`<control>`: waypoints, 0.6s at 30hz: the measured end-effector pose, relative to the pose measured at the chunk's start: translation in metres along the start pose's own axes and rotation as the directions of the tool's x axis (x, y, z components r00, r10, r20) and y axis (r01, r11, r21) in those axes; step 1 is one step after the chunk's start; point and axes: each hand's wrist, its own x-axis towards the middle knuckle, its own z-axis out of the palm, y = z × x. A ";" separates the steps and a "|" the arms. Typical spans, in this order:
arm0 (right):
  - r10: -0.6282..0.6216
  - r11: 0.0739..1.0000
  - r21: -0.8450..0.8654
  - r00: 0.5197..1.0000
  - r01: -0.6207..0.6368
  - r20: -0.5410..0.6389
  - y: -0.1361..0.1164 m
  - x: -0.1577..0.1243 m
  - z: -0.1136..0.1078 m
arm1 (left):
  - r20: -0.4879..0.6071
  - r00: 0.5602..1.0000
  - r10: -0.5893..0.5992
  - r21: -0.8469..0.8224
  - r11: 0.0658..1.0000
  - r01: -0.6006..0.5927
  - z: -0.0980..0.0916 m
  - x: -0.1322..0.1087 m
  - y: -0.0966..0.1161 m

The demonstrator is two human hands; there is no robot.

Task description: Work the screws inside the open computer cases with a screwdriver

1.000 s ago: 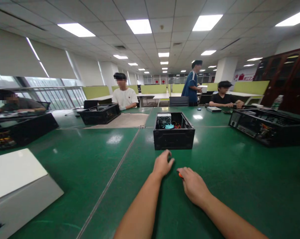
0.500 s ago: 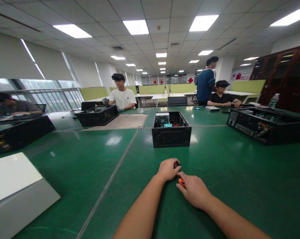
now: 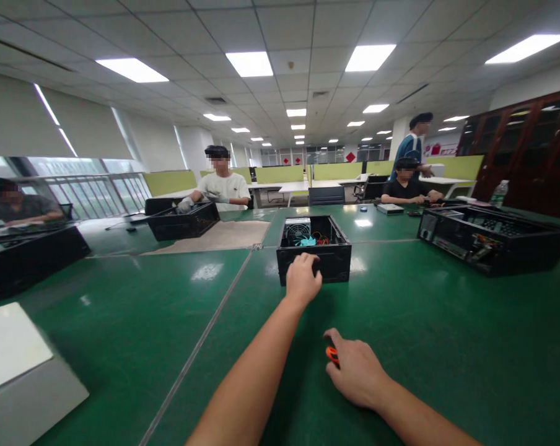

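A black computer case (image 3: 326, 263), its top uncovered, stands on the green table. Inside it show a power supply fan (image 3: 297, 230), a light-blue piece (image 3: 305, 241) and some coloured wires. My left hand (image 3: 303, 279) is stretched out at the near side of the case, fingers loosely bent and apart, holding nothing; whether its fingertips touch the case I cannot tell. Nearer to me, my right hand (image 3: 358, 371) is curled around an orange-and-black tool handle (image 3: 332, 355); the rest of that tool is hidden by the hand. It hovers low over the table.
A white box (image 3: 24, 371) lies at the left front. Other open computer cases stand at the left (image 3: 33, 263), the back left (image 3: 184, 221) and the right (image 3: 494, 238). Co-workers sit across and beside the table; another person stands behind. A seam (image 3: 205, 331) crosses the tabletop.
My left hand has moved forward from beside the right hand to the near side of the computer case. My right hand, still with the orange handle, has shifted slightly. The standing person moved right.
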 end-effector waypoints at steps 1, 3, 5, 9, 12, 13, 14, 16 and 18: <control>0.004 1.000 0.002 1.000 -0.004 0.005 -0.001 0.000 -0.001 | -0.036 0.999 0.009 0.038 0.999 -0.007 -0.009 0.016 -0.003; 0.001 1.000 0.007 1.000 -0.001 0.027 -0.002 0.001 -0.004 | -0.033 0.999 0.022 0.109 0.994 -0.018 -0.023 0.041 -0.009; -0.018 1.000 0.016 0.998 0.017 0.059 -0.003 0.001 -0.010 | 0.019 1.000 0.014 0.171 0.985 -0.017 -0.029 0.056 -0.013; -0.031 0.998 0.055 0.994 0.026 0.104 -0.006 -0.004 -0.040 | 0.100 0.994 -0.032 0.254 0.967 0.006 -0.035 0.054 -0.012; -0.060 0.991 0.123 0.997 0.053 0.050 -0.007 -0.019 -0.087 | 0.150 0.988 -0.024 0.269 0.963 -0.017 -0.049 0.035 -0.004; -0.089 0.981 0.174 0.996 0.086 0.009 -0.006 -0.027 -0.105 | 0.168 0.986 -0.015 0.268 0.963 -0.031 -0.056 0.026 0.000; -0.134 0.953 0.265 0.989 0.144 -0.055 -0.005 -0.035 -0.122 | 0.188 0.982 -0.006 0.266 0.963 -0.045 -0.064 0.016 0.004; -0.156 0.872 0.419 0.956 0.252 -0.250 0.001 -0.053 -0.150 | 0.233 0.972 0.020 0.256 0.963 -0.081 -0.084 -0.010 0.017; -0.067 0.817 0.473 0.868 0.331 -0.493 0.007 -0.068 -0.167 | 0.290 0.954 0.077 0.225 0.963 -0.146 -0.108 -0.039 0.034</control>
